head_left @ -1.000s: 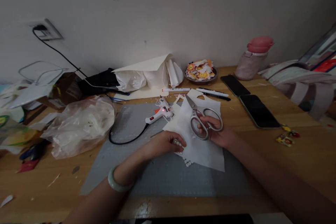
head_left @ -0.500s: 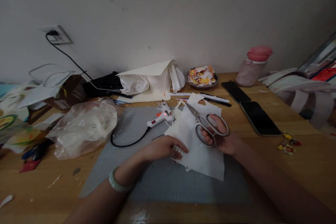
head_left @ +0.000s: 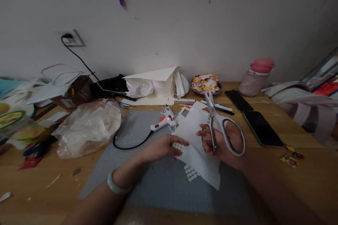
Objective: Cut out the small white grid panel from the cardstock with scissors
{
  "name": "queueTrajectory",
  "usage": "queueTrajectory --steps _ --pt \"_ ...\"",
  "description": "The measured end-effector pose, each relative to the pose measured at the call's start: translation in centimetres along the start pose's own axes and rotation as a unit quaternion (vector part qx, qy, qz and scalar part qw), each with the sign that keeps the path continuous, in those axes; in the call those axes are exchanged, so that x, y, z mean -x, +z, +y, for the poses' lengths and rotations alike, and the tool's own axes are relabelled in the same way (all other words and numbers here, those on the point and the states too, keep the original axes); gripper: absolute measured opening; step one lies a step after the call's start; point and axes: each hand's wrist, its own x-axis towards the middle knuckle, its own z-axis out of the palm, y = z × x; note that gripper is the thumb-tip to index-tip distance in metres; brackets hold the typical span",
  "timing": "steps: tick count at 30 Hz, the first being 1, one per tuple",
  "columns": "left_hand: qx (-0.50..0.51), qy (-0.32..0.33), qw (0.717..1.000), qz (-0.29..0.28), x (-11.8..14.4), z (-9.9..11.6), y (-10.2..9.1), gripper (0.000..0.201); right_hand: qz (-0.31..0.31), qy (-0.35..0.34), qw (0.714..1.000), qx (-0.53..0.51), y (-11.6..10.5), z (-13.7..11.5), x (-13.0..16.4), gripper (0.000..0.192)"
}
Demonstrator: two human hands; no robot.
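Observation:
My right hand [head_left: 220, 144] holds silver-handled scissors [head_left: 212, 119], their blades parted and pointing up and away. My left hand [head_left: 166, 147] pinches the left part of a white sheet of paper [head_left: 194, 130]; its index finger lies over the sheet. A small piece with a grid of white blocks shows between its thumb and index finger. Another such grid piece [head_left: 191, 173] sticks out from under the sheet's lower edge, on the grey cutting mat [head_left: 163, 191]. Just beyond the left hand, a white hot glue gun [head_left: 165, 121] with a lit red light rests on the mat.
A crumpled clear plastic bag [head_left: 89, 126] lies left of the mat. Markers [head_left: 182, 100] and a bowl of paper scraps [head_left: 206, 83] are behind. On the right are two phones [head_left: 261, 128] and a pink-lidded bottle [head_left: 256, 77]. The glue gun's black cord [head_left: 132, 148] loops across the mat.
The scissors have turned more upright in my right hand, with the blades parted. The paper's lower right part has lifted and bent, showing more of the grid piece below. The camera view has shifted.

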Motion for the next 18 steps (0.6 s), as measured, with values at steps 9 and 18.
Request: queueTrajectory --steps 9,18 --pt "0.22 0.111 0.927 0.283 -1.2 -0.4 -0.9 0.054 -0.146 0.036 0.988 0.045 0.9 1.2 0.9 0.062" --pt "0.231 0.234 0.802 0.498 -0.4 0.7 -2.4 0.057 -0.148 0.097 0.98 0.094 -0.1 3.1 0.5 0.043"
